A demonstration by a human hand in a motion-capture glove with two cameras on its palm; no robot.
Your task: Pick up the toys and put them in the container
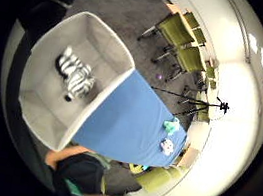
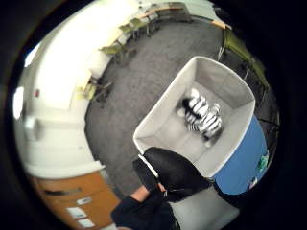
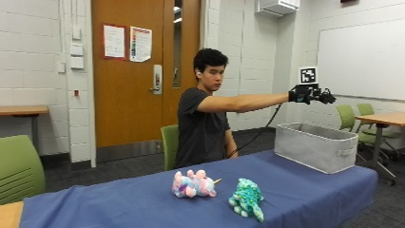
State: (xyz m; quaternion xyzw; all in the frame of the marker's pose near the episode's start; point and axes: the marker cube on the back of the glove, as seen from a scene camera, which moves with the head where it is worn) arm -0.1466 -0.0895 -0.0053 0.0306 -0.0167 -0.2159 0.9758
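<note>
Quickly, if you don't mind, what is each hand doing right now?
Gloved right hand: held out above the grey container, fingers spread open, holding nothing.
Bare left hand: down behind the table, cannot be told.

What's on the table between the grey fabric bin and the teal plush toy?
Nothing: only bare blue tablecloth between the grey fabric bin and the teal plush toy, per the outside view.

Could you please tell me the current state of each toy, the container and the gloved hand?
Zebra toy: lying inside the container, released.
Grey container: upright on the blue table's end, top open.
Pink-and-white plush toy: on the table, untouched.
Teal spotted plush toy: on the table, untouched.
Gloved right hand: raised above the container, holding nothing.
</note>
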